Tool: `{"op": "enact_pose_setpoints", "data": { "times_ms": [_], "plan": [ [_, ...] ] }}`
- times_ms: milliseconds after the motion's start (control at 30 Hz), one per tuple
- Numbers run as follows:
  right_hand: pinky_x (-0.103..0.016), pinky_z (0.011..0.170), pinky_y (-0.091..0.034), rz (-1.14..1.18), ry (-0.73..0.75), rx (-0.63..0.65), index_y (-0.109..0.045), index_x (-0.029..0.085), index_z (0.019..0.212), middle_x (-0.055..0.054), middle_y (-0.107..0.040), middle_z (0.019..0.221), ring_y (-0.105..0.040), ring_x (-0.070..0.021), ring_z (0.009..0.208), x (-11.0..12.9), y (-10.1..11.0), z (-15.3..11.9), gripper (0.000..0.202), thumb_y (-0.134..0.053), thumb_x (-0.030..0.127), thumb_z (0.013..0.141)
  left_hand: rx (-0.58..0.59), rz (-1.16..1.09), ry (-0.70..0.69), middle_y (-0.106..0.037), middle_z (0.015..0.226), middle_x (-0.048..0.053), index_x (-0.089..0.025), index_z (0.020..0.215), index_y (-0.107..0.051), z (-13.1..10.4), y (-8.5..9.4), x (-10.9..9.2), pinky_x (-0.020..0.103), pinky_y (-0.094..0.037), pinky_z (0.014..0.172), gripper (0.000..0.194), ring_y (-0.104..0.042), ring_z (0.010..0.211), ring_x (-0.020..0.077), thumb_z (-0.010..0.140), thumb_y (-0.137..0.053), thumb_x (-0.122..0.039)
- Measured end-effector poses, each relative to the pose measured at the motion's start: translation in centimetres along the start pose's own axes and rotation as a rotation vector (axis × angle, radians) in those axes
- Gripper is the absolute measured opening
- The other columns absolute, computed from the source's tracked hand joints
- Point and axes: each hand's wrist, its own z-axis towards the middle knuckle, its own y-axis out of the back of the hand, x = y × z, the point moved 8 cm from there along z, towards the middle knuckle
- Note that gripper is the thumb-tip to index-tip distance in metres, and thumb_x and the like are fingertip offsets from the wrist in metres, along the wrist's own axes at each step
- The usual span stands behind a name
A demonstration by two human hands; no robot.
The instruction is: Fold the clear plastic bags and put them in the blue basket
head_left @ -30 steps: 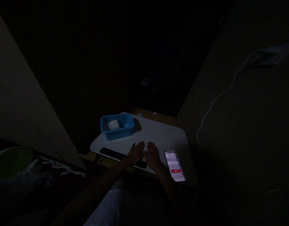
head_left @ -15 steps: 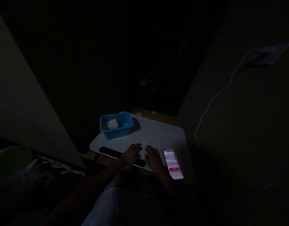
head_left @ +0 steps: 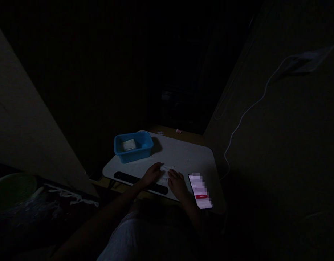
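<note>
A thin white piece (head_left: 164,175), cloth or paper I cannot tell, lies wrinkled on the small white table (head_left: 183,154). At its left side is my left hand (head_left: 153,174), with the fingers drawn together and bent at its edge. My right hand (head_left: 178,184) rests on its right side, palm down, fingers stretched and slightly apart. Behind my left hand stands a blue plastic basket (head_left: 134,156) with a folded white stack (head_left: 129,145) inside. Dim light hides the fingertips' exact contact.
A phone (head_left: 199,192) with a lit screen lies right of my right hand. A black slot strip (head_left: 126,177) runs along the table's near edge. A white cable (head_left: 240,117) hangs down the right wall. A green basket (head_left: 14,188) sits at lower left.
My left hand's fingers, spread flat on the white piece before, are now drawn together at its left edge. My right hand stays about where it was. The view has shifted slightly.
</note>
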Motion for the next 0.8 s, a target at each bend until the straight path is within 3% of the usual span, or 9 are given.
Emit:
{"op": "enact_pose_setpoints", "data": {
  "times_ms": [100,233,367,500,700,800],
  "plan": [
    [-0.036,0.100,-0.022,0.012,0.004,-0.011,-0.048,0.019,0.117,-0.005,-0.045,0.128,-0.036,-0.0142,0.119,0.0,0.1,0.0,0.037,-0.035,0.021,0.083,-0.115,-0.177,0.172,-0.055,0.115,0.012,-0.013,0.111,-0.046,1.0,-0.1,1.2,0.034,-0.045,0.082,0.039,-0.055,0.096,0.0174,0.073,-0.047,-0.018],
    [-0.037,0.099,-0.024,0.043,0.018,-0.030,-0.049,0.019,0.116,-0.006,-0.047,0.126,-0.038,-0.0149,0.118,0.2,0.3,0.0,0.037,-0.037,0.019,0.081,-0.193,-0.189,0.336,-0.063,0.088,0.008,-0.010,0.103,-0.052,1.3,-0.2,1.9,0.028,-0.048,0.063,0.039,-0.060,0.071,0.0155,0.065,-0.056,-0.016],
    [-0.038,0.098,-0.028,0.069,0.039,-0.084,-0.049,0.018,0.116,-0.007,-0.049,0.123,-0.039,-0.0168,0.117,0.2,0.6,-0.1,0.039,-0.039,0.017,0.079,-0.160,-0.041,0.249,-0.061,0.069,0.001,-0.011,0.095,-0.058,1.1,-0.1,0.6,0.024,-0.045,0.060,0.036,-0.057,0.063,0.0134,0.059,-0.056,-0.011],
    [-0.037,0.099,-0.031,0.110,-0.010,-0.226,-0.037,0.010,0.126,-0.012,-0.040,0.130,-0.031,-0.0211,0.122,-0.8,1.2,-0.3,0.057,-0.042,0.010,0.069,-0.187,0.053,0.072,-0.062,0.072,-0.001,-0.016,0.089,-0.060,0.7,0.3,-1.8,0.023,-0.044,0.064,0.033,-0.056,0.066,0.0118,0.060,-0.047,-0.007],
    [-0.043,0.099,-0.031,0.194,-0.064,-0.346,-0.025,0.010,0.132,-0.013,-0.032,0.134,-0.021,-0.0251,0.126,-1.9,1.6,-0.5,0.066,-0.046,0.016,0.070,-0.172,-0.159,0.043,-0.060,0.064,-0.002,-0.016,0.067,-0.052,0.9,-0.5,-2.3,0.021,-0.043,0.056,0.014,-0.054,0.059,0.0107,0.057,-0.044,-0.009],
    [-0.041,0.096,-0.034,0.191,-0.030,-0.314,-0.030,0.013,0.130,-0.013,-0.039,0.129,-0.030,-0.0238,0.122,-1.6,1.5,-0.3,0.058,-0.045,0.018,0.074,-0.172,-0.317,0.105,-0.057,0.059,-0.003,-0.016,0.063,-0.049,1.2,-1.1,-1.5,0.021,-0.042,0.049,0.009,-0.052,0.051,0.0102,0.056,-0.047,-0.012]
  ]
}}
